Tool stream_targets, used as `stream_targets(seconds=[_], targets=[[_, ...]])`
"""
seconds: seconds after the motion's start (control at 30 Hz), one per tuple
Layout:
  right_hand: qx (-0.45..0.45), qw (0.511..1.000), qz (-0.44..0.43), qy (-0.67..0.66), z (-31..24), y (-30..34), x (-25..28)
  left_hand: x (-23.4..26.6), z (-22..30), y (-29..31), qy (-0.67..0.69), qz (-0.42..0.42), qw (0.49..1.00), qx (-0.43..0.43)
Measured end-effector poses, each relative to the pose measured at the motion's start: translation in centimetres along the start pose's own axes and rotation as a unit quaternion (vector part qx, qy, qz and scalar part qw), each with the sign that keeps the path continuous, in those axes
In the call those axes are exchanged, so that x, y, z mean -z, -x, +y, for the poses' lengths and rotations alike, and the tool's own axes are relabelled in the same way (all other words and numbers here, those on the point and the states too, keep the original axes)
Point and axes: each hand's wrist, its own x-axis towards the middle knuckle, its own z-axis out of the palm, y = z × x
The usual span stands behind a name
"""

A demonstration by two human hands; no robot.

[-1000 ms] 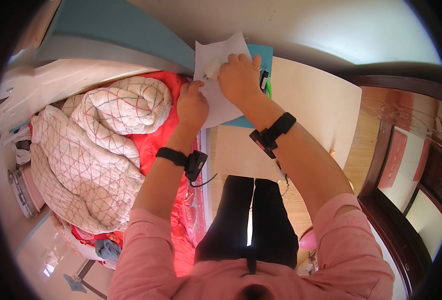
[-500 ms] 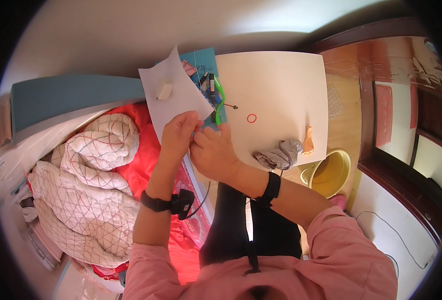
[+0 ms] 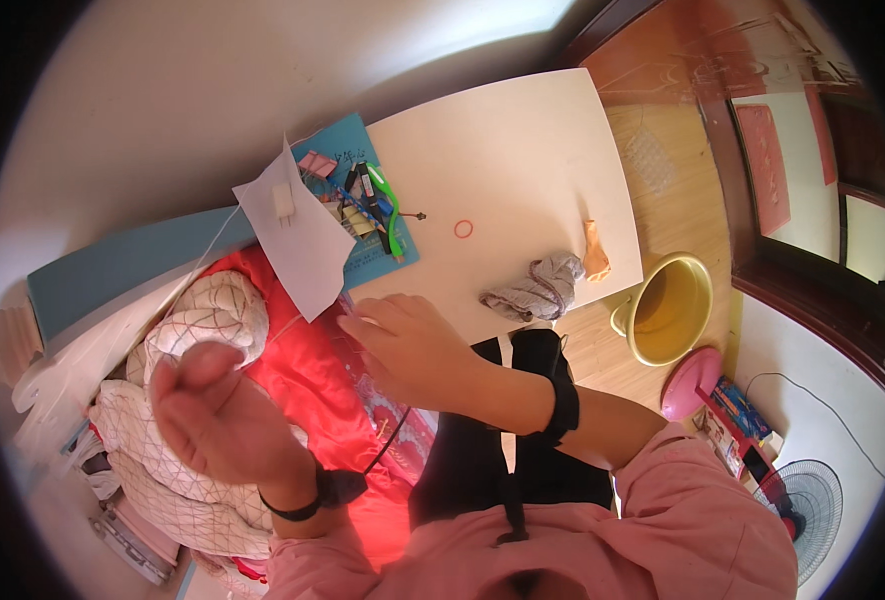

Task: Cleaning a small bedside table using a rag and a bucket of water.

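My left hand (image 3: 208, 415), raised over the bedding, has its fingers curled in and smeared by motion. Thin pale thread (image 3: 201, 262) slants down toward it from the paper, and a faint stretch runs between my two hands. Close to the table's near left edge, my right hand (image 3: 393, 335) pinches a small thing I cannot make out, its fingertips just below the paper's corner. The white sheet of paper (image 3: 308, 245) lies partly over a blue booklet (image 3: 363, 268), with a small white block (image 3: 283, 200) on top.
Pens, an eraser and green-handled scissors (image 3: 395, 225) lie on the booklet. The white table (image 3: 523, 150) also holds a red ring (image 3: 464, 229), a grey cloth (image 3: 538, 288) and an orange cloth (image 3: 596, 250). A yellow bucket (image 3: 698, 295) and a fan (image 3: 808, 510) stand right; a quilt (image 3: 153, 480) lies left.
My hands, close together before, are now apart. The left has swung left and toward me; the right has shifted a little left and down. The whole view has turned and shifted.
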Motion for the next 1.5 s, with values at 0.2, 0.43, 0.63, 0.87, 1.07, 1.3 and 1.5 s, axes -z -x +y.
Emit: stream_targets(seconds=[0.2,0.43,0.63,0.87,1.07,1.3,1.5], targets=[[-0.12,0.99,-0.068,0.013,4.2,7.8,2.7,1.5,0.8,-1.5,0.011,0.073,0.997,-0.028],[-0.271,0.962,0.032,0.014,8.4,14.6,7.4,-1.8,-0.4,-1.8,-0.048,-0.019,0.994,-0.099],[-0.4,0.906,0.135,0.02,12.8,14.9,10.9,-0.6,2.6,-1.2,0.338,-0.038,0.93,0.141],[-0.427,0.892,0.152,0.004,13.9,16.3,13.0,-0.1,3.4,-1.3,0.145,0.003,0.987,0.065],[-0.455,0.883,0.118,0.004,13.6,16.5,12.8,0.0,-10.1,-3.7,-0.178,-0.103,0.979,0.007],[-0.438,0.888,0.125,0.063,16.8,16.9,14.5,1.6,-18.5,-2.0,-0.63,-0.263,0.715,0.151],[-0.457,0.86,0.107,0.202,21.5,18.9,16.2,-9.2,-11.8,6.3,-0.386,-0.344,0.83,0.209]])
